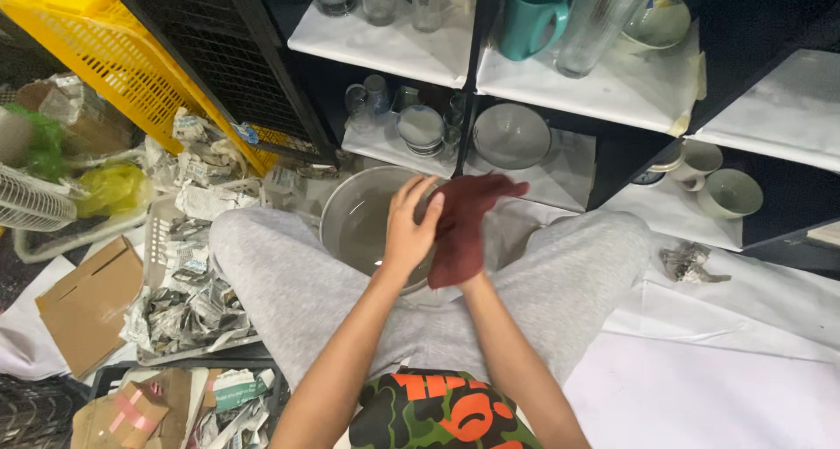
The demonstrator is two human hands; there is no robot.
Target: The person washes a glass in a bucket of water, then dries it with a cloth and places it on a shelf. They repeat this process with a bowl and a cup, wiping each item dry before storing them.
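A person sits cross-legged on the floor, a round metal basin (363, 226) between grey-trousered knees. Above the basin, the right hand (459, 239) is wrapped in a soft maroon cloth (468, 217); the left hand (409, 226), fingers together, presses flat against it, seemingly wiping. Crumpled newspaper (188, 305) lies left of the basin.

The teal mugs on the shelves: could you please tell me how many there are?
1: a teal mug stands on the upper shelf beside a tall clear glass. Others may be hidden beyond the frame.
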